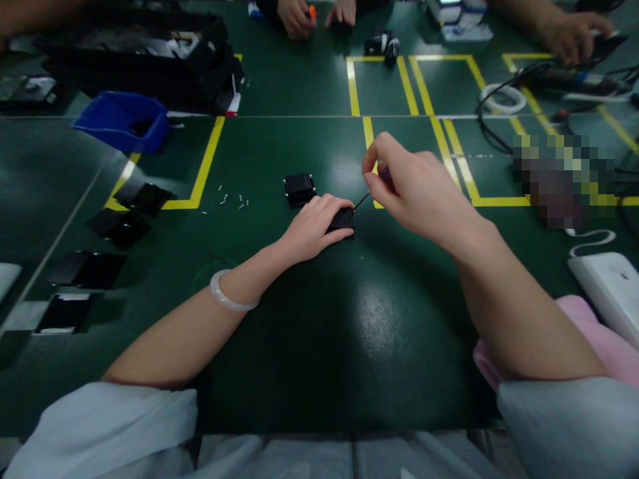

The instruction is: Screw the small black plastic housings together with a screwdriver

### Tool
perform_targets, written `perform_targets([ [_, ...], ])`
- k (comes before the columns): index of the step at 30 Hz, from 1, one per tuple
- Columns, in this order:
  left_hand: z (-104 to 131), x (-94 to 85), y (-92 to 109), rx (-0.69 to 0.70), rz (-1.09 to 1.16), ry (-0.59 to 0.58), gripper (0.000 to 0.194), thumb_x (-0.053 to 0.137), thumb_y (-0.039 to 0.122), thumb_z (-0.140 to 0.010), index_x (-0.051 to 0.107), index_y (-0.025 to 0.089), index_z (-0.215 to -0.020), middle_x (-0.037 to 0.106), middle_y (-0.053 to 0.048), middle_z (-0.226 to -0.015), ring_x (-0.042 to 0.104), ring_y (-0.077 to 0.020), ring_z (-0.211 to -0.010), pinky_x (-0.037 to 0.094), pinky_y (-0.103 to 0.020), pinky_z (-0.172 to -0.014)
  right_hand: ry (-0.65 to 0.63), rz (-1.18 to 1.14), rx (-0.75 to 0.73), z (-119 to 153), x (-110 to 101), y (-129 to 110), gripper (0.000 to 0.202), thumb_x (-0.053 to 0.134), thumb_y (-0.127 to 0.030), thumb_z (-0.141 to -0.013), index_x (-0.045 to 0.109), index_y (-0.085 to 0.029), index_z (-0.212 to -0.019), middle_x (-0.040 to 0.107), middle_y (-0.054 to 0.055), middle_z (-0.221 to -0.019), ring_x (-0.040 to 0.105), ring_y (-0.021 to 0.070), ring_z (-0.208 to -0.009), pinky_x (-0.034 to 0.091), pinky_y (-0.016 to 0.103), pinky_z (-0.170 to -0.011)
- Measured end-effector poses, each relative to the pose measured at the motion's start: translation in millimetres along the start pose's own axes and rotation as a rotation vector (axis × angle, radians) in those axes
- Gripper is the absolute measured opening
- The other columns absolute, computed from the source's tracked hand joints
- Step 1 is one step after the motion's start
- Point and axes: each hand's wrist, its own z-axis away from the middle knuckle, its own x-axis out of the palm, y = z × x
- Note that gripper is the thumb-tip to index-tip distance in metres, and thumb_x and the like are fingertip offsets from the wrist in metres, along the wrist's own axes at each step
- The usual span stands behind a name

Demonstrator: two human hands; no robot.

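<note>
My left hand (pixel 318 225) is closed around a small black box-like part (pixel 341 220) on the green table, thumb on its near side and fingers over the far side. In my right hand (pixel 407 183) is a thin screwdriver (pixel 362 199), its handle mostly hidden by my curled fingers. The shaft slants down to the left, and its tip meets the right end of the black part. Just behind my left hand lies another black part (pixel 299 189) with shiny points at its corners. Several small screws (pixel 240 200) are scattered left of it.
Several black parts (pixel 88 269) lie in a row at left, below a blue bin (pixel 124 121) and stacked black trays (pixel 200 70). Cables (pixel 482 116), a white device (pixel 609 286) and pink cloth (pixel 579 316) are at right. Other people's hands (pixel 297 16) work across the table.
</note>
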Motion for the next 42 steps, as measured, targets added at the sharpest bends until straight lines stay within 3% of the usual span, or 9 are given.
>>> perform_targets([
  [3, -0.1, 0.2, 0.1, -0.005, -0.001, 0.003, 0.042, 0.057, 0.042, -0.097, 0.053, 0.018, -0.131, 0.060, -0.013, -0.127, 0.054, -0.0292, -0.113, 0.043, -0.044, -0.101, -0.001, -0.008, 0.007, -0.1, -0.3, -0.8, 0.027, 0.040, -0.026, -0.098, 0.053, -0.022, -0.121, 0.070, 0.008, -0.091, 0.067, 0.0271, -0.084, 0.045, 0.038, -0.076],
  [8, -0.1, 0.3, -0.5, 0.007, -0.003, 0.006, 0.042, 0.057, 0.042, -0.097, 0.054, 0.017, -0.131, 0.060, -0.014, -0.126, 0.055, -0.0291, -0.113, 0.043, -0.043, -0.101, 0.003, 0.020, 0.015, -1.2, 1.0, 0.4, 0.026, 0.041, -0.035, -0.099, 0.056, -0.021, -0.116, 0.071, 0.009, -0.091, 0.067, 0.0289, -0.085, 0.045, 0.039, -0.074],
  [15, 0.0, 0.5, -0.5, 0.006, -0.006, 0.005, 0.043, 0.057, 0.042, -0.098, 0.054, 0.016, -0.132, 0.060, -0.014, -0.127, 0.055, -0.0293, -0.112, 0.043, -0.043, -0.100, 0.024, -0.003, -0.009, 0.1, 0.9, 0.3, 0.028, 0.039, -0.026, -0.098, 0.054, -0.022, -0.120, 0.071, 0.008, -0.091, 0.067, 0.0276, -0.083, 0.046, 0.039, -0.075],
  [20, -0.1, -0.7, 0.7, -0.005, 0.001, 0.001, 0.043, 0.056, 0.043, -0.097, 0.054, 0.017, -0.132, 0.060, -0.014, -0.128, 0.055, -0.0293, -0.112, 0.043, -0.044, -0.101, 0.008, 0.017, 0.003, -0.3, 0.7, 0.0, 0.027, 0.041, -0.035, -0.100, 0.056, -0.021, -0.117, 0.072, 0.009, -0.093, 0.068, 0.0287, -0.085, 0.045, 0.038, -0.073],
  [26, 0.1, -0.8, 0.6, 0.002, 0.000, 0.004, 0.044, 0.056, 0.043, -0.098, 0.054, 0.016, -0.132, 0.060, -0.014, -0.127, 0.054, -0.0295, -0.112, 0.043, -0.043, -0.100, 0.013, -0.013, -0.030, 1.3, 1.1, 1.1, 0.028, 0.039, -0.026, -0.099, 0.055, -0.020, -0.121, 0.070, 0.007, -0.090, 0.068, 0.0271, -0.083, 0.045, 0.038, -0.075],
  [32, -0.5, 0.1, 0.0, 0.005, -0.015, 0.002, 0.043, 0.056, 0.043, -0.098, 0.054, 0.017, -0.131, 0.061, -0.014, -0.127, 0.055, -0.0291, -0.113, 0.043, -0.043, -0.101, 0.006, 0.024, -0.005, -0.4, 1.3, 1.3, 0.029, 0.039, -0.038, -0.101, 0.057, -0.021, -0.117, 0.071, 0.009, -0.093, 0.068, 0.0296, -0.087, 0.045, 0.039, -0.075],
  [38, -0.3, 0.5, -0.4, 0.003, -0.004, 0.005, 0.043, 0.056, 0.043, -0.098, 0.053, 0.018, -0.132, 0.061, -0.013, -0.127, 0.055, -0.0293, -0.113, 0.043, -0.044, -0.102, 0.013, -0.001, -0.020, -0.2, 0.6, 1.6, 0.029, 0.035, -0.028, -0.099, 0.056, -0.022, -0.119, 0.070, 0.007, -0.091, 0.067, 0.0267, -0.083, 0.045, 0.037, -0.074],
  [42, -0.4, 0.6, -0.6, 0.003, -0.002, 0.007, 0.044, 0.056, 0.043, -0.097, 0.054, 0.016, -0.132, 0.061, -0.014, -0.127, 0.055, -0.0298, -0.113, 0.043, -0.044, -0.101, 0.001, 0.005, -0.015, -0.6, 0.4, 1.5, 0.028, 0.040, -0.036, -0.101, 0.057, -0.021, -0.116, 0.071, 0.007, -0.092, 0.067, 0.0271, -0.084, 0.043, 0.036, -0.071],
])
